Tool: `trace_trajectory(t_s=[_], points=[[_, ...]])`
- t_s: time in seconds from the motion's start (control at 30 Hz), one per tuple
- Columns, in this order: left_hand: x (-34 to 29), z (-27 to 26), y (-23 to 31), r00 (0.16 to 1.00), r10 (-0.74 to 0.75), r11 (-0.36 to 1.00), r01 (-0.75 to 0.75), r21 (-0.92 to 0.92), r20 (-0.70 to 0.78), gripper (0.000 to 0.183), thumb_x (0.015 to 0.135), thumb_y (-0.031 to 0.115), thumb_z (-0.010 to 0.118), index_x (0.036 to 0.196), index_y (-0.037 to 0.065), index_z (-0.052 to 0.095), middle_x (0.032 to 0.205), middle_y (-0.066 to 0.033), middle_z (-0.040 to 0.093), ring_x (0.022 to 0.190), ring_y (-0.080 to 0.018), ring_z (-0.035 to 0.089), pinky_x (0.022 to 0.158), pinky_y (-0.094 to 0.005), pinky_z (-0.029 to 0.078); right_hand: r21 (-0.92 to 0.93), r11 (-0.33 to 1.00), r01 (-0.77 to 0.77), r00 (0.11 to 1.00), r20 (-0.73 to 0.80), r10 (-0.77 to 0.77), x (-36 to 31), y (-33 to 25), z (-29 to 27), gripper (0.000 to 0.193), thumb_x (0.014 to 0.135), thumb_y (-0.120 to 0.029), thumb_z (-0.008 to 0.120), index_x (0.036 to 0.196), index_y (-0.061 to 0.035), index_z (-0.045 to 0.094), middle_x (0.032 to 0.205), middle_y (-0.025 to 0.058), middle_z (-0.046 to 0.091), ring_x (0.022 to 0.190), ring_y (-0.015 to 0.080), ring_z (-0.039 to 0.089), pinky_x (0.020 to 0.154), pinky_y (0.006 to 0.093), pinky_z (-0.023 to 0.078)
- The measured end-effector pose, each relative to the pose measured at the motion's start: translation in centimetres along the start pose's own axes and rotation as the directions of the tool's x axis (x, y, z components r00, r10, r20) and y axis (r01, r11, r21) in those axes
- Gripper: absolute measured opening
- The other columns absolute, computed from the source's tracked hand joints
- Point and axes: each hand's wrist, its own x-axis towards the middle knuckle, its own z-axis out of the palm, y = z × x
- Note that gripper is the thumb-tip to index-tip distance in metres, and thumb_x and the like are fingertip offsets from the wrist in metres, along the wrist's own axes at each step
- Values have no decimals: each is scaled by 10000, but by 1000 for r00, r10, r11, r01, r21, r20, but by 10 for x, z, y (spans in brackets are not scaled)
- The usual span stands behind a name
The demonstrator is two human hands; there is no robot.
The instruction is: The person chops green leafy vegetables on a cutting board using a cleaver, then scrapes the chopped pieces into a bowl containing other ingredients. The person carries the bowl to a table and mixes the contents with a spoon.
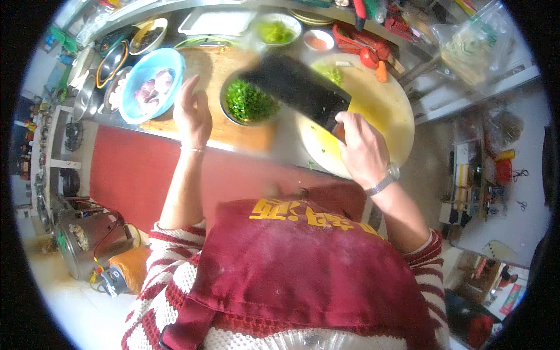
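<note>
Cleaver (300,87): blurred, its left end too smeared to trace.
Handle (339,133): mostly hidden inside the right hand (364,144).
Greens bowl (249,123): part of its far-right side lost behind the blurred blade.
Round board (399,114): partly covered by cleaver and right hand.
Left hand (193,116): edge-on, fingers overlapping, hard to count.
Blue basin (129,109): kind of pale and purplish pieces unclear.
Striped sweater (153,297): cut off at the near edge.

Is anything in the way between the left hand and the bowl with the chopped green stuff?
Nothing I can see. Only wooden board shows in the gap between the left hand and the bowl. The big knife in the right hand is on the other side, its blade overlapping the bowl's upper right in the picture.
</note>
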Motion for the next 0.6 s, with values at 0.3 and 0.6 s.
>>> trace_trajectory(t_s=[0.3,0.6], points=[[-23,-1,45,998,-35,999,37,-31,59,318,876,-20,664,1183,53,632,1180,-161,631,1087,-317,606,906,-384,503,-219,963,156,988,23,-155,-4,8,8,156,841,-39,580,986,-80,540,855,108,584,779,306,610,704,423,510],[15,36,24,912,-109,981,35,189,396,239,784,-8,719,1003,68,662,1032,-148,692,915,-293,694,750,-363,557,-141,961,-239,969,34,246,-65,72,-6,248,817,-5,648,1044,-70,572,984,161,655,922,384,647,761,467,522]])
